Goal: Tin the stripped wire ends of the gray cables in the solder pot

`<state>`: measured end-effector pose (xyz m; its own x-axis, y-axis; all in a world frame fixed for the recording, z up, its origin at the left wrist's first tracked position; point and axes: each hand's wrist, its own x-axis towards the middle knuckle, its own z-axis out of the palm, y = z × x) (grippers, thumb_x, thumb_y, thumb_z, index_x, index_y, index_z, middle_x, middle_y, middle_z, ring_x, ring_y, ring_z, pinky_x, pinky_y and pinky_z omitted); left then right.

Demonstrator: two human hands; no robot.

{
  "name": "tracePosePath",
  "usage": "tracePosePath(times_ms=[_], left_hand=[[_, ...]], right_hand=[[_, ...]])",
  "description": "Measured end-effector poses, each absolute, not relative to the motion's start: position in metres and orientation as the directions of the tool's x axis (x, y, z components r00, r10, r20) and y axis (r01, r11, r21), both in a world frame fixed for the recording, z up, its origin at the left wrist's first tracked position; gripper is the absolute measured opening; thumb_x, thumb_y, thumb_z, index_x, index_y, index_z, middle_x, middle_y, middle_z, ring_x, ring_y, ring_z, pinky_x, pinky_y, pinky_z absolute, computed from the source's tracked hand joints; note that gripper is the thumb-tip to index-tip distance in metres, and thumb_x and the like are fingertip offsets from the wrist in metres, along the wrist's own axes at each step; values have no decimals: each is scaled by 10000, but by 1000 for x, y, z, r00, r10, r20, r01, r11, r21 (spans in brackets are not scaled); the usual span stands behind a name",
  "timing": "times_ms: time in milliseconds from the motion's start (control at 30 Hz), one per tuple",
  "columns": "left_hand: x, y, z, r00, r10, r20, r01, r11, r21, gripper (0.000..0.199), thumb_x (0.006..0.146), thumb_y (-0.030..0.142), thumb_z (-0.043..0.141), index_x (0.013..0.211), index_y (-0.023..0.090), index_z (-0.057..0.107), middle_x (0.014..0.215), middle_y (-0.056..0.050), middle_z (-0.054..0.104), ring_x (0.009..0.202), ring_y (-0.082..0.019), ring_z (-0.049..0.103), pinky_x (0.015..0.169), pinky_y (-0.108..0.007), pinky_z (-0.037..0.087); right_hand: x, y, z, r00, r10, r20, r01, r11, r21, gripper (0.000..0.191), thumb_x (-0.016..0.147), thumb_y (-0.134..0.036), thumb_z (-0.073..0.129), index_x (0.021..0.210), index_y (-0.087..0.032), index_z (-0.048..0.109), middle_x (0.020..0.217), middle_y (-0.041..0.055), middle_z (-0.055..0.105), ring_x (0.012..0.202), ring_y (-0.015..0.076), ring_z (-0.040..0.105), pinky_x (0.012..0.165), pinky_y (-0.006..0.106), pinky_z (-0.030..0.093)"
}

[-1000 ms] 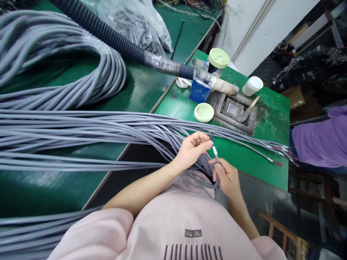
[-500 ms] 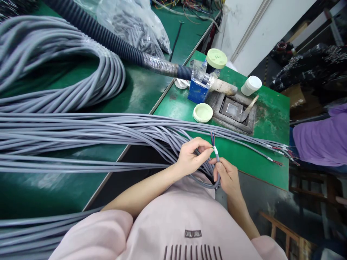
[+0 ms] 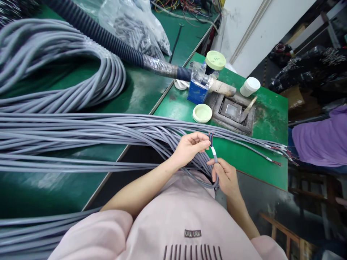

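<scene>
A worker's left hand [image 3: 189,148] curls closed, fingertips pinching at the stripped end of a grey cable [image 3: 215,159], right beside its coloured cores [image 3: 210,138]; the right hand [image 3: 225,177] is closed too, gripping the same cable just below a white sleeve [image 3: 213,150]; the cable's end stands nearly upright between the two hands, in front of the chest of a pink sweatshirt [image 3: 173,216]. A long bundle of grey cables [image 3: 81,133] runs across the green workbench [image 3: 173,106] (a thick coil [image 3: 110,72] lies beyond it); black corrugated conduit [image 3: 108,39] crosses the bench behind; a blue box [image 3: 197,92], a pale green lid [image 3: 202,113] and a white jar [image 3: 249,86] stand near a crusted metal block [image 3: 233,113]; a co-worker's purple sleeve [image 3: 320,137] shows at right, well apart.
</scene>
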<state>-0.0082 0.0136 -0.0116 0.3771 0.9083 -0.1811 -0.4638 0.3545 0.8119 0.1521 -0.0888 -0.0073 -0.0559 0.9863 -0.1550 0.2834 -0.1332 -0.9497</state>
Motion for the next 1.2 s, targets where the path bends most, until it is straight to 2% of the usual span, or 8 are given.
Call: tracePosePath(times_ms=[133,267,333,400,600,767,1000,1200], left_hand=[[-9,12,-11,389,896,-214,-486,397,778,298,647,342,839,747,131,654,623,8,637,542,-68,560,525,-168,439],[-8,9,-15,565,781,-268,-574,605,553,302,648,329,826,724,128,614,569,17,572,492,-58,509,500,-171,407],[-9,8,-17,662,712,-235,-583,685,436,282,655,308,800,710,130,589,565,19,529,499,-66,491,480,-175,385],[-9,8,-17,725,666,-178,-565,722,399,236,683,284,750,702,135,568,567,18,491,497,-72,463,452,-178,349],[-15,12,-11,771,636,-27,-542,677,498,220,679,294,708,668,137,554,552,11,449,470,-91,424,417,-213,264],[-17,12,-9,771,634,64,-574,647,502,165,690,255,665,643,139,556,553,2,462,470,-107,466,442,-245,298],[-15,11,-12,723,689,57,-604,589,536,233,653,286,746,642,153,554,542,9,490,486,-132,511,494,-262,348],[-11,9,-9,599,799,54,-643,440,627,282,665,284,773,644,158,521,564,11,522,535,-127,514,542,-256,371]], right_hand=[[152,-89,-7,-56,990,-132,292,-110,-950,271,988,-345,424,976,-184,641,490,-66,512,422,82,431,485,222,345],[151,-89,-3,-112,989,-96,293,-59,-954,275,983,-328,421,1002,-188,658,507,-59,524,437,87,447,497,227,358],[151,-89,0,-164,982,-91,298,-38,-954,275,978,-313,424,1007,-192,670,514,-57,530,437,86,454,498,227,363],[151,-89,2,-212,973,-95,304,-27,-952,272,974,-297,425,1004,-196,676,517,-57,529,441,87,465,502,226,371],[150,-89,5,-275,951,-138,309,-48,-950,252,968,-298,440,956,-195,670,513,-60,520,462,86,484,520,218,379],[151,-91,0,-272,949,-160,252,-91,-964,302,978,-349,421,952,-177,668,491,-54,519,446,94,460,511,227,372],[152,-90,-8,-247,956,-159,143,-126,-982,330,982,-380,421,919,-165,665,469,-56,487,420,94,420,503,238,370],[148,-85,-3,-114,983,-143,219,-115,-969,265,969,-372,468,969,-184,655,486,-66,480,422,94,440,474,229,344]])
